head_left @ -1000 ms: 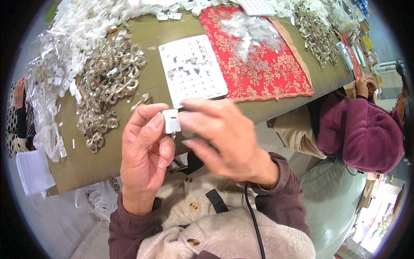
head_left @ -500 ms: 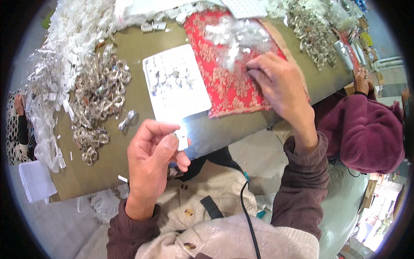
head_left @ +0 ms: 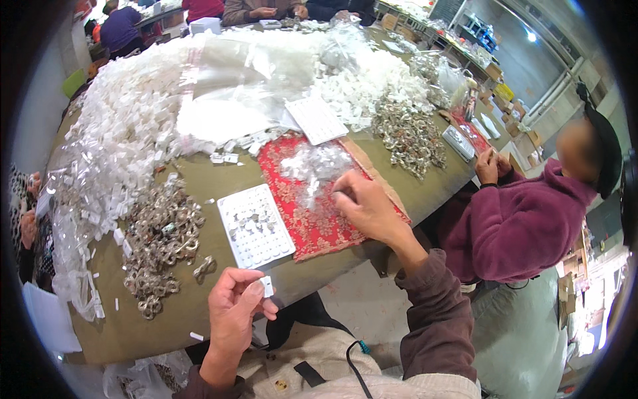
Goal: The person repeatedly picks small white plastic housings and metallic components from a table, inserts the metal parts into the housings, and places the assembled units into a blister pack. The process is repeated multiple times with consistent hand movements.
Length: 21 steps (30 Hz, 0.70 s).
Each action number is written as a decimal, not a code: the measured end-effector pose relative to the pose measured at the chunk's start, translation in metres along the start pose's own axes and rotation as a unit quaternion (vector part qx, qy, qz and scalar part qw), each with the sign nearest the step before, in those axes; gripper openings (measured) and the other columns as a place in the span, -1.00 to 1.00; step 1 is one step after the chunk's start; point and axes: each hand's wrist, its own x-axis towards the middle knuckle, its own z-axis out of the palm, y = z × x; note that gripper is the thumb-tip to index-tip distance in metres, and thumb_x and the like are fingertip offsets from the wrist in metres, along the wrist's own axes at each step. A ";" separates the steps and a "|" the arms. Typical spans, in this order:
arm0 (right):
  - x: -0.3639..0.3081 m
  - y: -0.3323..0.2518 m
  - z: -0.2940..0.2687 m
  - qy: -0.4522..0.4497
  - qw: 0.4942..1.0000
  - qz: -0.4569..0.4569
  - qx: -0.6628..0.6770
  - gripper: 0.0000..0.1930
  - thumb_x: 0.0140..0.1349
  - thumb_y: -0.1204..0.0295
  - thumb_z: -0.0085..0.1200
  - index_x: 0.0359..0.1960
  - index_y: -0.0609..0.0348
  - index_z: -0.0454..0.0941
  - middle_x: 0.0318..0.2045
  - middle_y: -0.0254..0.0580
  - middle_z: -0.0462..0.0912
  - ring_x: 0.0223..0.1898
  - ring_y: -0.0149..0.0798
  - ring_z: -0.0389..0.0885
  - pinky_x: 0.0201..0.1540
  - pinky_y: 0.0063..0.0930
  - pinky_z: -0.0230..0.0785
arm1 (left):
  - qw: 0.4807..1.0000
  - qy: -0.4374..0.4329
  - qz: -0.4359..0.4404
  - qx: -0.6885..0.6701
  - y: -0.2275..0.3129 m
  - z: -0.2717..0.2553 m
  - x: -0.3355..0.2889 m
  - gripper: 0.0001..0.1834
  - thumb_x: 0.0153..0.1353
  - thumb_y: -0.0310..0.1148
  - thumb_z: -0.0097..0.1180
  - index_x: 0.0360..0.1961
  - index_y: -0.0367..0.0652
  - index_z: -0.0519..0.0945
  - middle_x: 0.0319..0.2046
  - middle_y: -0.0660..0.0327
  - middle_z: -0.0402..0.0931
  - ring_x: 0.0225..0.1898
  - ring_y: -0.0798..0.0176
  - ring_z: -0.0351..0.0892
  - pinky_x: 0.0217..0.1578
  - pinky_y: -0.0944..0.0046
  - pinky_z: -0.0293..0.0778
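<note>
My left hand [head_left: 232, 311] pinches a small white card [head_left: 267, 286] between thumb and fingers, just off the table's near edge. Over a red patterned cloth [head_left: 312, 236], my right hand [head_left: 372, 209] has its fingers bent together; whatever they may hold is too small to make out. Small clear plastic bags [head_left: 312, 166] lie heaped on the cloth beside these fingertips. Left of the cloth is a white tray [head_left: 224, 223] with rows of small wells, some holding small pieces. A small clear-wrapped piece [head_left: 204, 268] lies above my left hand.
Wrapped ring-shaped pieces [head_left: 159, 239] form a pile at left, below a large heap of white cards [head_left: 133, 126]. Another white tray [head_left: 316, 121] and a second shiny pile [head_left: 412, 136] sit farther back. A person in a maroon top [head_left: 518, 226] works close on my right.
The view has tilted up, showing more of the far table and other people. My left hand keeps the white card; my right hand stays over the cloth near the bags.
</note>
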 end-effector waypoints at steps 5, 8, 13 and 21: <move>-0.017 -0.025 0.024 0.009 0.954 0.101 0.281 -0.94 0.39 0.50 0.02 -0.23 0.23 0.46 -0.31 -0.31 0.58 -0.41 -0.53 0.55 -0.42 -0.68 0.39 | 0.999 -0.001 0.010 -0.043 -0.002 -0.004 0.001 -0.80 0.42 -0.44 -0.03 -0.03 -0.33 0.41 -0.31 0.07 0.57 -0.47 0.27 0.62 -0.48 0.30 0.58; -0.041 -0.043 0.057 -0.035 0.949 0.044 0.311 -0.86 0.36 0.44 0.10 -0.22 0.25 0.47 -0.35 -0.36 0.54 -0.35 -0.55 0.50 -0.28 -0.64 0.39 | 0.998 0.001 0.016 -0.061 -0.004 -0.005 0.000 -0.76 0.46 -0.37 -0.08 0.03 -0.27 0.42 -0.28 0.01 0.57 -0.50 0.32 0.58 -0.48 0.36 0.53; -0.066 -0.065 0.109 -0.026 0.963 -0.051 0.262 -0.87 0.36 0.45 0.10 -0.21 0.25 0.45 -0.26 -0.33 0.48 -0.29 -0.52 0.42 -0.22 -0.60 0.31 | 0.994 -0.021 0.030 -0.098 -0.006 -0.008 0.001 -0.71 0.49 -0.33 -0.11 0.08 -0.31 0.43 -0.27 0.07 0.58 -0.40 0.36 0.64 -0.42 0.39 0.58; -0.074 -0.071 0.121 -0.005 0.963 -0.093 0.255 -0.90 0.37 0.49 0.07 -0.19 0.25 0.45 -0.31 -0.30 0.46 -0.32 -0.48 0.42 -0.26 -0.59 0.30 | 0.988 -0.043 0.027 -0.143 -0.007 -0.013 0.003 -0.70 0.50 -0.32 -0.12 0.07 -0.34 0.43 -0.32 0.15 0.57 -0.40 0.37 0.64 -0.41 0.40 0.59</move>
